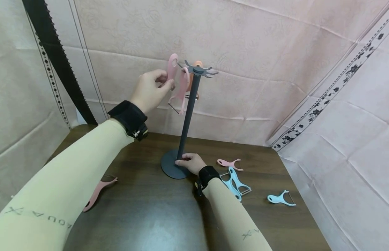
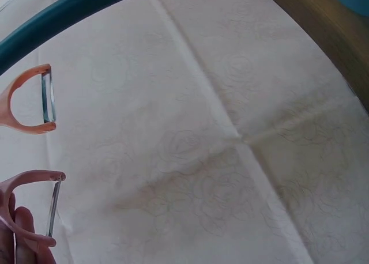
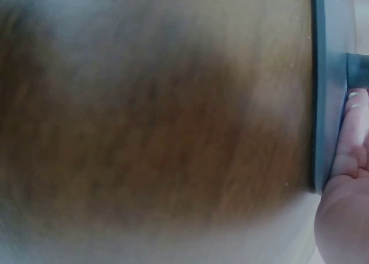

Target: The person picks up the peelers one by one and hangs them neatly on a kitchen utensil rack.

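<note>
My left hand [image 1: 151,90] pinches a pink peeler [image 1: 172,66], its handle upward, beside the hooked top of a dark grey stand [image 1: 188,115]. A second pink peeler [image 1: 183,85] hangs from a hook close to my fingertips. Behind the pole hangs an orange peeler [image 1: 198,64], partly hidden; its blade end [image 2: 23,125] shows in the left wrist view. Low down, my right hand [image 1: 192,163] grips the foot of the pole, thumb and fingers about it, just over the round base [image 1: 170,165]. In the right wrist view its fingers [image 3: 353,134] lie along the base.
Right of the stand lie a pink peeler [image 1: 227,162], two overlapping blue peelers [image 1: 235,183] and another blue peeler [image 1: 277,199]. Another pink peeler [image 1: 95,195] is partly behind my left forearm. Pale cloth [image 1: 260,87] hangs behind the brown table [image 1: 144,209].
</note>
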The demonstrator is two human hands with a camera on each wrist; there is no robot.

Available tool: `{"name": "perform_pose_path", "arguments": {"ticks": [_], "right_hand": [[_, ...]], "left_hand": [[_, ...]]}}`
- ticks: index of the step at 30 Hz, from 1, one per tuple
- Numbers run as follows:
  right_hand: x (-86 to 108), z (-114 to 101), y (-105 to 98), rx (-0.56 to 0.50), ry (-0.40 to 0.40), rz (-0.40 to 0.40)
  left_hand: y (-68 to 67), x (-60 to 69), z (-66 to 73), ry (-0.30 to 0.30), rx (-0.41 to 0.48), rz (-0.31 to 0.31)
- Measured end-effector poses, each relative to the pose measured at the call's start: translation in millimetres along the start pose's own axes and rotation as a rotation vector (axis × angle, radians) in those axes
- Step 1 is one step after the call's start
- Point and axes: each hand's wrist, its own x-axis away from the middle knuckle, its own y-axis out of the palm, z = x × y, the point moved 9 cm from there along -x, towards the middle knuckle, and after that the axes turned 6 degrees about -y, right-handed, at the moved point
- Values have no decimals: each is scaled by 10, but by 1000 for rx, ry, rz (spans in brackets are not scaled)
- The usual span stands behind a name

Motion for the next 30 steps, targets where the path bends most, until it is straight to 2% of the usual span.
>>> {"name": "perform_pose_path", "arguments": {"ticks": [8,13,18,30], "right_hand": [[25,-30,-6,-2,-5,8],[-33,42,-7,-4,-4,11],[-23,36,-9,-16,-1,14],[54,-39,-12,-13,-6,10]], "left_hand": [[76,-54,96,-9,-17,-30],[93,-62,119,-26,-34,-51],[89,-69,153,-7,-23,-59],[162,-13,130,1,-9,-91]]}}
